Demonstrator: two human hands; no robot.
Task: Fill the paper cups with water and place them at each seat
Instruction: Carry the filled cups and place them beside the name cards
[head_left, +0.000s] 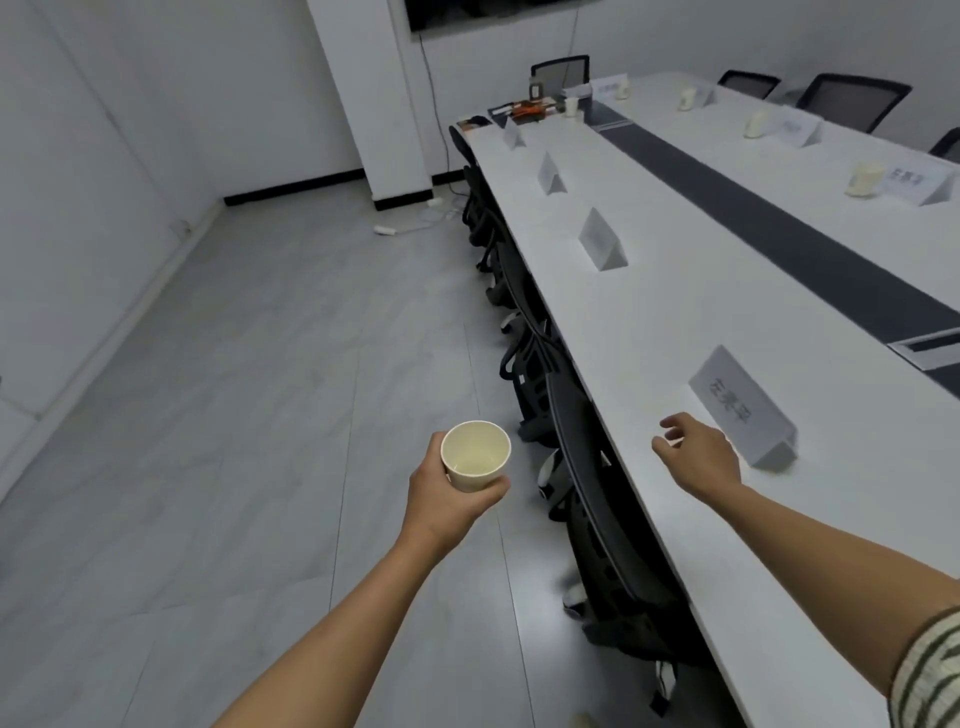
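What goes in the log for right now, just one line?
left-hand grip: holds paper cup | right-hand grip: open, over table near name card | far cups: on table

paper cup (475, 456): cream, upright, held above floor (260, 364) | other cups (864, 179): upright along table (649, 312) far side
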